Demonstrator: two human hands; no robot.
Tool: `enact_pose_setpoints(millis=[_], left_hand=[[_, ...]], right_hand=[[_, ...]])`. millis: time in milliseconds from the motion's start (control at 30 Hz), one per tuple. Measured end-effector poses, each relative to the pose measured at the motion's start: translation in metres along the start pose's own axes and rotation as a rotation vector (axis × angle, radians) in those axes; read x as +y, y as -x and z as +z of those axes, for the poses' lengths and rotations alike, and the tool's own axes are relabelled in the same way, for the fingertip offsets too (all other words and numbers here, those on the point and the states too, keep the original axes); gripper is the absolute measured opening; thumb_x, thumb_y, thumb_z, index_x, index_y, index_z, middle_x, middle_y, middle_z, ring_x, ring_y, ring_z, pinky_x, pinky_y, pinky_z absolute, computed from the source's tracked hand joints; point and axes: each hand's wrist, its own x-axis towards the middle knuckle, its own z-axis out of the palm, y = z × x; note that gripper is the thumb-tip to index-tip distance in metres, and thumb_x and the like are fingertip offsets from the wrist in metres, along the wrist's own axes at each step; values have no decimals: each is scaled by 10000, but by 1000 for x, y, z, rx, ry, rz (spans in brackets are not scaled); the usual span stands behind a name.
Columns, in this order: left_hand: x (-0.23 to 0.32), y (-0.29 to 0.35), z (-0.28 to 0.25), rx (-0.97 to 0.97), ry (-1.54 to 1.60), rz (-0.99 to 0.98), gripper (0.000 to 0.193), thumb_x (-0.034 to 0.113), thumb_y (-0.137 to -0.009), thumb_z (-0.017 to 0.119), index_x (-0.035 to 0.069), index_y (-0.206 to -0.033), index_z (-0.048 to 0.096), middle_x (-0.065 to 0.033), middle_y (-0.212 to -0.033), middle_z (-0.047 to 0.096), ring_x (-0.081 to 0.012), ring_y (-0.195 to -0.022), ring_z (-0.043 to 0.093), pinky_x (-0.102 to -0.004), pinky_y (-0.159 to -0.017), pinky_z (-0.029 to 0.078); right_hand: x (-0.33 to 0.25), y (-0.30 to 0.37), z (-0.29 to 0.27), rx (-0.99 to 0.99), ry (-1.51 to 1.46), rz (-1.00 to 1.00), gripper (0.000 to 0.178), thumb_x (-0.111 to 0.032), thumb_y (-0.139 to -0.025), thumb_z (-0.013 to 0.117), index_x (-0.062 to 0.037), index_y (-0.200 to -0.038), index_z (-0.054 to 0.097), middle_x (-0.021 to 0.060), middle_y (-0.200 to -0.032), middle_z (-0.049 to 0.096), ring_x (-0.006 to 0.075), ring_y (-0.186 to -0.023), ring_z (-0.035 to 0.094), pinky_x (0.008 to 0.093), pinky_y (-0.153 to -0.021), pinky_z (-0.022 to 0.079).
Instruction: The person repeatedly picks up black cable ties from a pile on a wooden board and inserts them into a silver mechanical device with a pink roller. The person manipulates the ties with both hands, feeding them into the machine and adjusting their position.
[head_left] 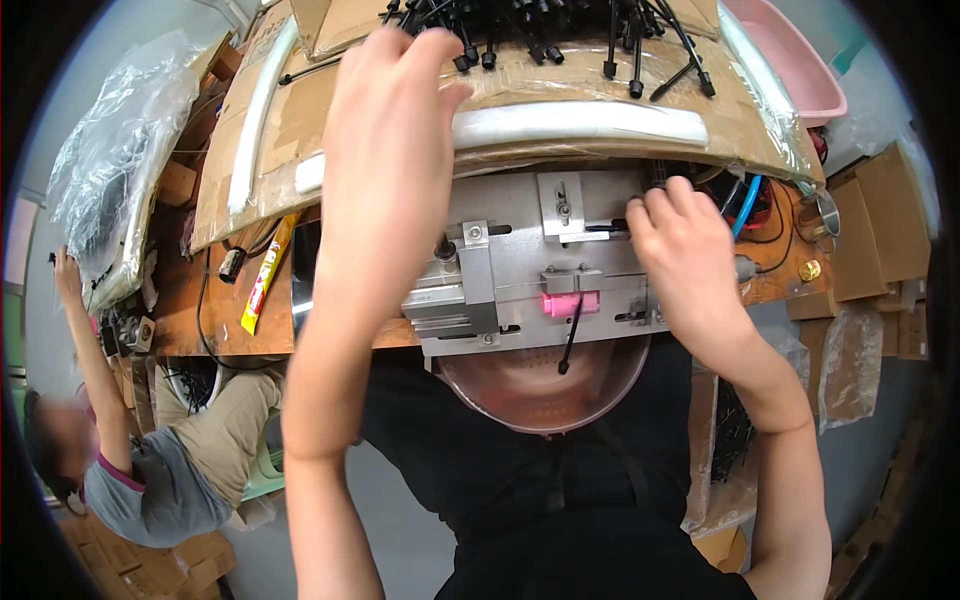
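My left hand (390,150) reaches over the cardboard to the pile of thin black rods with capped ends (545,30). Its thumb stands apart from the curled fingers, slightly blurred, and nothing shows between them. At the right side of the metal fixture (520,205), my right hand (685,250) is closed, fingertips pinching near the end of a black rod (604,228) that lies along a bracket; the grip itself is partly hidden. Below that bracket a pink block (570,304) sits on the fixture, and another black rod (571,335) slants down across it over a clear reddish bowl (545,395).
White foam strips (580,124) line the cardboard (270,130). A yellow packet (268,275) and cables lie on the wooden table (190,310). A pink basin (785,60) and cardboard boxes (880,220) stand right. At left, another person (165,480) sits beside a plastic-covered stack (115,160).
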Motion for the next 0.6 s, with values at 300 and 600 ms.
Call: enact_pose_setpoints(millis=[300, 600], left_hand=[[-9, -12, -6, -325, 257, -46, 196, 43, -788, 722, 8, -973, 669, -82, -780, 607, -182, -711, 552, -307, -695, 464], [39, 52, -34, -100, 218, -177, 284, -78, -734, 713, 31, -996, 700, -61, -873, 627, -143, -742, 515, -267, -689, 458]], right_hand=[[14, 2, -13, 169, -278, 40, 126, -77, -691, 615, -36, -810, 630, 94, -824, 544, 264, -845, 543, 352, -718, 460], [37, 15, -43, 312, -1141, 606, 144, -67, -973, 586, -4, -1087, 649, 51, -842, 646, 61, -633, 528, 203, -578, 424]])
